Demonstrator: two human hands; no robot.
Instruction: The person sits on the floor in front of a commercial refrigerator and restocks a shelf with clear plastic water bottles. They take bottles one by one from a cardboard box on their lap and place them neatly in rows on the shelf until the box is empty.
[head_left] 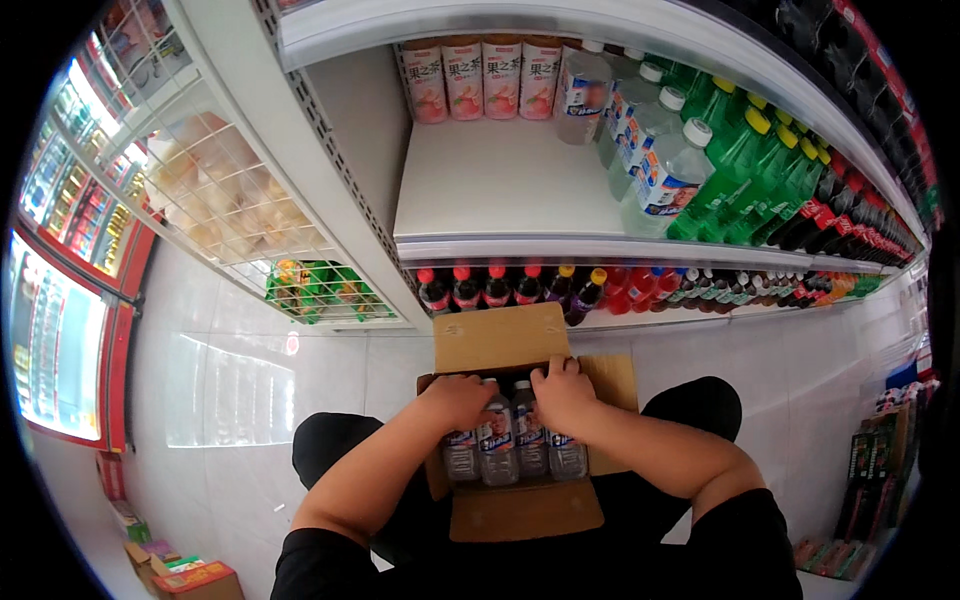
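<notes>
Here's my head view: the brown carton (pixel 470 340) sits open between my bent left knee (pixel 335 445) and right knee (pixel 705 410), and inside stand the labelled bottles (pixel 497 440), upright, side by side. My left hand (pixel 457 400) is in over the bottle tops at the left, fingers bent downward; my right hand (pixel 563 393) is at the far right of the opening, fingers curled near the rim. Grasping a bottle or merely resting? I cannot tell, the knuckles cover it.

Look at the edges: near flap (pixel 527 512) folded out toward my body, right flap (pixel 612 378) spread sideways, far flap (pixel 515 335) pointing at the shelving, close to the lowest row of dark bottles (pixel 465 290); whether they touch, I can't say.

Higher up, the shelf (pixel 500 190) runs its white board from the side panel (pixel 365 140) across to the white-capped bottles (pixel 665 185), a pale lip (pixel 620 250) along its front. Floor tiles (pixel 350 375) stretch away either side of my knees, leftward as far as the red-framed coolers (pixel 115 375).
</notes>
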